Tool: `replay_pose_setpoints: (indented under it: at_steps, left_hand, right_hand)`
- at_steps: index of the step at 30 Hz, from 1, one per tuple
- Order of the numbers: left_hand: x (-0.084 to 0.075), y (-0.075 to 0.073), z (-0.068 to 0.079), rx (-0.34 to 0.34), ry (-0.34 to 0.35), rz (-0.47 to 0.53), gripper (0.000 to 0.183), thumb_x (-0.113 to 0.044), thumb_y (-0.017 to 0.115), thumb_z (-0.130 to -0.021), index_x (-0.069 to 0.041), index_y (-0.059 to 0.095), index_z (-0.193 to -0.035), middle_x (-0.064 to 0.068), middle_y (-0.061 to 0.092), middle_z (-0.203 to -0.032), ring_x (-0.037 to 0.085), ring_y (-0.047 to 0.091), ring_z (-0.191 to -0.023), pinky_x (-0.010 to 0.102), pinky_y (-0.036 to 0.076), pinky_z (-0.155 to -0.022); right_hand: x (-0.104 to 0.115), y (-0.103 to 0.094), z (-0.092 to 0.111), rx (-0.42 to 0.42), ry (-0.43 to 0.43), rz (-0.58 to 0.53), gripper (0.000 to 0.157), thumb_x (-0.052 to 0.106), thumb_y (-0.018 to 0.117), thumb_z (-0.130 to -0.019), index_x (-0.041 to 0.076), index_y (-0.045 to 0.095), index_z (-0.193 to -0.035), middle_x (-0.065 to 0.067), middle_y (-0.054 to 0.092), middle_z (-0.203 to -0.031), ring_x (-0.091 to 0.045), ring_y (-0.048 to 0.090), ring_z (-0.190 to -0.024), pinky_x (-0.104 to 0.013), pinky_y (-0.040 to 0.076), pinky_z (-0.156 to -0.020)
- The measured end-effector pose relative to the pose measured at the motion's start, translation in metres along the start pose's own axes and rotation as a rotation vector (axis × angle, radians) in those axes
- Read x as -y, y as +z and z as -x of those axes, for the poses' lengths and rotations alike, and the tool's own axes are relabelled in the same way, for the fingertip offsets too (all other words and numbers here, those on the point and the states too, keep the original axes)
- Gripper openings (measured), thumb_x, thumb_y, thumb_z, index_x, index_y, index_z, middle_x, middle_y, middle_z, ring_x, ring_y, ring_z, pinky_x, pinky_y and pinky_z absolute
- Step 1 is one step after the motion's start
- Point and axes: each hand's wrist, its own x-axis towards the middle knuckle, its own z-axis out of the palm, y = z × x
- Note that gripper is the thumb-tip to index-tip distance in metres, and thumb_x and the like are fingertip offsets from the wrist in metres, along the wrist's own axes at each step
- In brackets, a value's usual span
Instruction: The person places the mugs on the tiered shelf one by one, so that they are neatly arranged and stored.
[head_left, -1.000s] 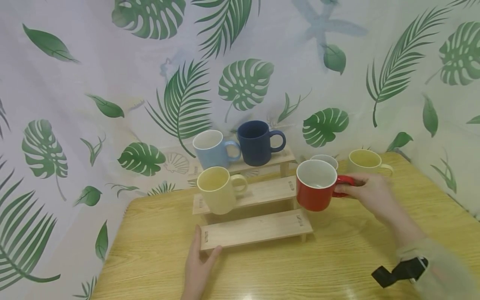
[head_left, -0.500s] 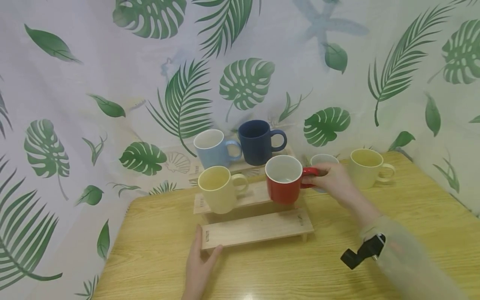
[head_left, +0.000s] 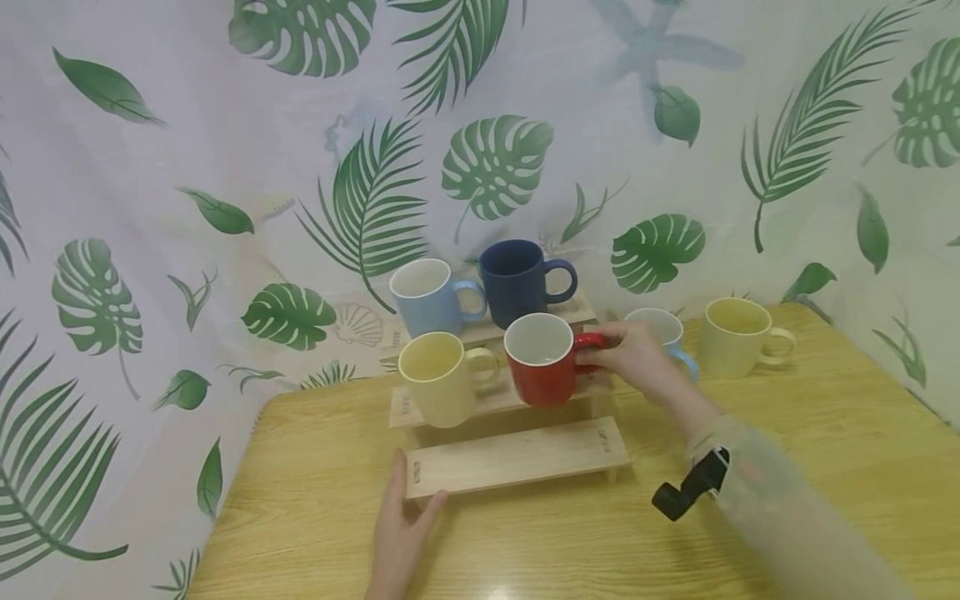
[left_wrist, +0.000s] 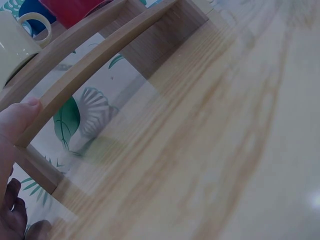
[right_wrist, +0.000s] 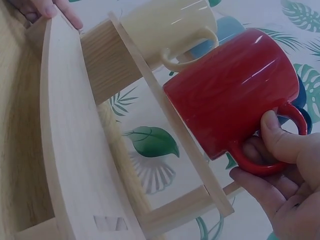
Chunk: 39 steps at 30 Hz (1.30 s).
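My right hand (head_left: 626, 354) pinches the handle of a red mug (head_left: 542, 371) with a white inside. The mug is upright over the middle step of a three-step wooden rack (head_left: 517, 458); whether its base touches the board I cannot tell. Left of it on that step stands a pale yellow mug (head_left: 441, 385), handle to the right. My left hand (head_left: 403, 521) grips the left end of the lowest board, its thumb (left_wrist: 25, 112) at the front edge in the left wrist view. On the top step are a light blue mug (head_left: 426, 307) and a dark blue mug (head_left: 516, 287).
Right of the rack, on the wooden table (head_left: 300, 500), stand a mug (head_left: 663, 327) with a white inside and light blue handle, partly behind my right hand, and another pale yellow mug (head_left: 735, 342). A leaf-patterned cloth (head_left: 570, 100) hangs behind.
My right hand has carried the red mug leftward, from beyond the rack's right end to the middle step beside the yellow mug. The left hand has stayed on the rack.
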Motion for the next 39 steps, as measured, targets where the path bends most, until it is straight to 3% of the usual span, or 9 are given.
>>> replay_pose_setpoints:
  at_steps: [12,18,23,29,34,39]
  left_hand:
    - [-0.001,0.0,0.001,0.008,-0.003,0.002,0.092,-0.051,0.065,-0.085,-0.015,0.016,-0.154,0.004,0.015,-0.158,0.026,0.015,-0.143,0.049,0.012,-0.116]
    - [-0.003,0.0,0.001,0.007,-0.008,0.015,0.092,-0.05,0.066,-0.085,-0.014,0.016,-0.154,0.004,0.015,-0.158,0.025,0.014,-0.143,0.049,0.011,-0.116]
    - [-0.003,0.0,0.002,0.005,-0.008,0.02,0.092,-0.049,0.067,-0.085,-0.015,0.016,-0.154,0.004,0.015,-0.158,0.024,0.015,-0.143,0.048,0.011,-0.116]
    - [-0.003,-0.001,0.001,0.007,-0.011,0.017,0.092,-0.049,0.066,-0.085,-0.014,0.016,-0.154,0.003,0.015,-0.158,0.023,0.015,-0.144,0.047,0.011,-0.116]
    - [-0.002,0.0,0.001,0.003,-0.006,-0.004,0.093,-0.051,0.066,-0.084,-0.014,0.017,-0.153,0.005,0.016,-0.158,0.024,0.016,-0.143,0.047,0.012,-0.116]
    - [-0.002,0.0,0.002,0.001,-0.003,-0.005,0.092,-0.05,0.066,-0.084,-0.014,0.017,-0.153,0.005,0.016,-0.158,0.024,0.016,-0.143,0.047,0.012,-0.116]
  right_hand:
    - [-0.001,0.006,-0.008,0.02,0.041,-0.021,0.036,0.005,0.076,-0.08,-0.01,0.065,-0.112,-0.018,0.068,-0.104,-0.015,0.064,-0.088,-0.021,0.055,-0.077]
    - [-0.004,0.005,-0.011,0.014,0.042,0.049,0.035,0.009,0.077,-0.08,-0.005,0.067,-0.11,-0.016,0.069,-0.104,-0.023,0.061,-0.095,-0.026,0.051,-0.082]
    - [-0.006,0.004,-0.011,0.006,0.016,0.099,0.036,0.011,0.078,-0.079,-0.003,0.068,-0.11,-0.017,0.069,-0.104,-0.028,0.059,-0.1,-0.034,0.047,-0.085]
    - [-0.008,0.004,-0.009,0.019,-0.051,0.117,0.037,0.014,0.077,-0.081,-0.003,0.067,-0.113,-0.016,0.069,-0.105,-0.024,0.063,-0.097,-0.028,0.05,-0.082]
    - [-0.012,0.002,-0.006,0.052,-0.127,0.131,0.04,0.013,0.077,-0.081,-0.003,0.064,-0.115,-0.017,0.068,-0.106,-0.029,0.063,-0.102,-0.034,0.049,-0.087]
    - [-0.017,-0.003,0.0,0.081,-0.099,0.068,0.048,0.017,0.076,-0.082,0.002,0.058,-0.124,-0.016,0.065,-0.114,-0.03,0.057,-0.113,-0.039,0.047,-0.092]
